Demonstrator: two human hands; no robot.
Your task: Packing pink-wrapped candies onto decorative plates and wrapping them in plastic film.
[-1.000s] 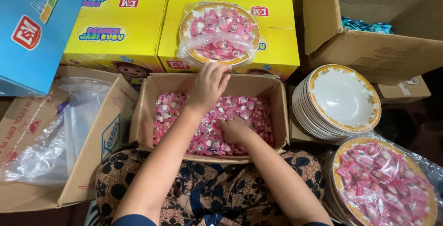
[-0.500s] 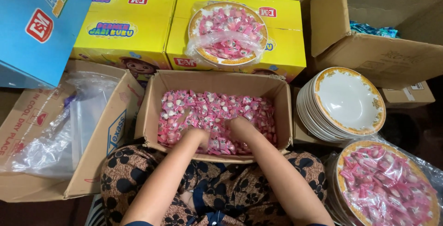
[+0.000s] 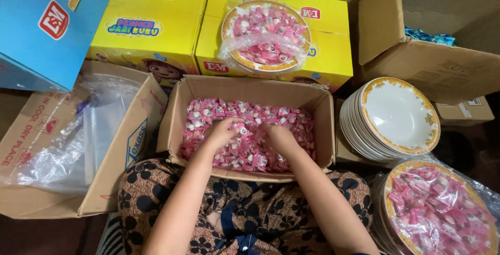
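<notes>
Setting: floor crowded with cartons; person seated, patterned dark garment over the lap, open cardboard box [image 3: 323,130] resting against the knees
Box contents: pink wrapped candies [image 3: 250,130], filling the base edge to edge
Left hand [image 3: 221,132]: palm down, buried in the candies left of centre; fingers curled into the heap, grip half closed on loose pieces, exact hold cannot be told
Right hand [image 3: 281,138]: palm down, just beside the left, fingers sunk among the wrappers; whether the grip is closed on anything cannot be told
Change since 1.0 s ago: left hand then hovered raised at the far edge of the box; now down in the candies near the middle
Change since 0.5 s ago: both hands were already in the heap; they now sit closer together, nearly touching
Behind box: two yellow cartons [image 3: 151,21]; on the right one, a bagged plate of candies [image 3: 265,34]
Right side: stack of white plates [image 3: 396,119] with gold rims, empty; below it a second bagged plate [image 3: 437,208], full
Left side: brown carton holding clear plastic bags [image 3: 78,135]; blue carton [image 3: 47,21] above it
Far right: large brown carton [image 3: 432,62], open
</notes>
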